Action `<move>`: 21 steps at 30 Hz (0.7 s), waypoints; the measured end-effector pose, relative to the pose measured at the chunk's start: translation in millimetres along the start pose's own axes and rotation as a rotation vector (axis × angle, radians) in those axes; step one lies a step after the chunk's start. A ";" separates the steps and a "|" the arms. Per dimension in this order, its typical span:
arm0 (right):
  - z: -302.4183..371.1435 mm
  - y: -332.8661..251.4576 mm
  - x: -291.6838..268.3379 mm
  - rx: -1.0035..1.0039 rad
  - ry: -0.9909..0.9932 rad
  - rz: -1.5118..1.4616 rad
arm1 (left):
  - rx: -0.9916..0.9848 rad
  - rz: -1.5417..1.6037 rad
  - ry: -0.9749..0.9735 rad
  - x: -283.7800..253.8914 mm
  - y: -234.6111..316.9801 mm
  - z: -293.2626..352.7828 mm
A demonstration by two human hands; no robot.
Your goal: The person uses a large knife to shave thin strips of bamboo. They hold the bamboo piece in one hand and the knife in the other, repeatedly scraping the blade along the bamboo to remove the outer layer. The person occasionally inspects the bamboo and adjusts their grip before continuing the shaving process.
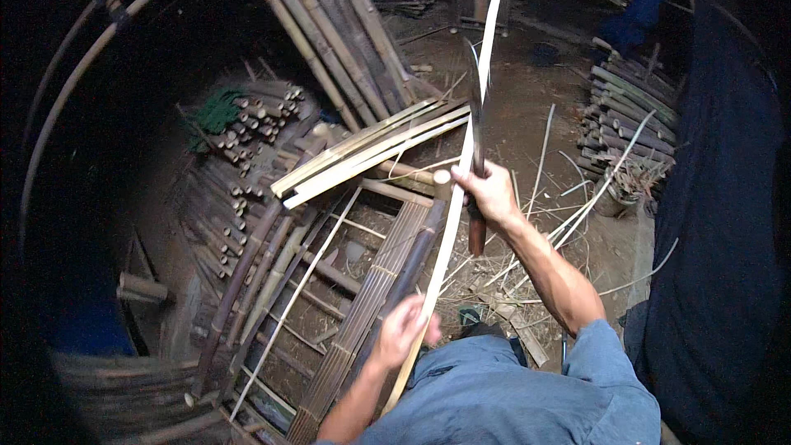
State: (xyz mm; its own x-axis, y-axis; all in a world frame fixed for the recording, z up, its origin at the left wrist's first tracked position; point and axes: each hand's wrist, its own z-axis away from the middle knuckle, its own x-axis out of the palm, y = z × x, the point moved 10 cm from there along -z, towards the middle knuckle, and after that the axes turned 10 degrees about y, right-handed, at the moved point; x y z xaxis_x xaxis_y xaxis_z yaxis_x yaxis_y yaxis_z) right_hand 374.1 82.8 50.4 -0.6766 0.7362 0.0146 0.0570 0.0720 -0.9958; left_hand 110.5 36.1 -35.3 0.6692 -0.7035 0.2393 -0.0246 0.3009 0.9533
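A long pale bamboo strip (449, 239) runs slantwise from beside my body up past the top edge. My right hand (493, 191) is closed around a machete (476, 128), its dark curved blade pointing away from me and its wooden handle end showing below the fist. The blade lies alongside the strip, and my right thumb and fingertips press near the strip. Lower down, my left hand (399, 331) is closed about the strip, slightly blurred. Split bamboo pieces (371, 152) lie across the far end of a bamboo frame (334, 288) to my left.
Cut bamboo poles (247, 128) are stacked at the left, with more poles (622, 115) piled at the far right. Tall bamboo poles (317, 29) lean at the back. Thin strips and shavings (527, 268) litter the floor. A dark cloth (717, 239) hangs at the right.
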 end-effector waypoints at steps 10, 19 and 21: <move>90.8 -44.5 21.6 -0.809 -0.137 0.808 | -0.019 0.096 0.152 -6.7 50.7 -78.7; 12.5 -54.4 -29.7 -0.617 0.100 0.887 | 0.053 -0.087 0.208 3.4 31.0 -15.3; -8.9 -60.5 -55.4 -0.562 0.190 0.900 | 0.029 -0.129 0.190 -3.6 14.8 9.3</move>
State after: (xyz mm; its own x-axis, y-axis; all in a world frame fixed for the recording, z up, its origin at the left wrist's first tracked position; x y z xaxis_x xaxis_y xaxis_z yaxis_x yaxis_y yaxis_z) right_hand 414.7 43.6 110.6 -0.0957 0.7618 -0.6407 0.8386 -0.2850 -0.4642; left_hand 100.8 37.1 -20.3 0.7962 -0.6000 0.0782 0.0512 0.1956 0.9794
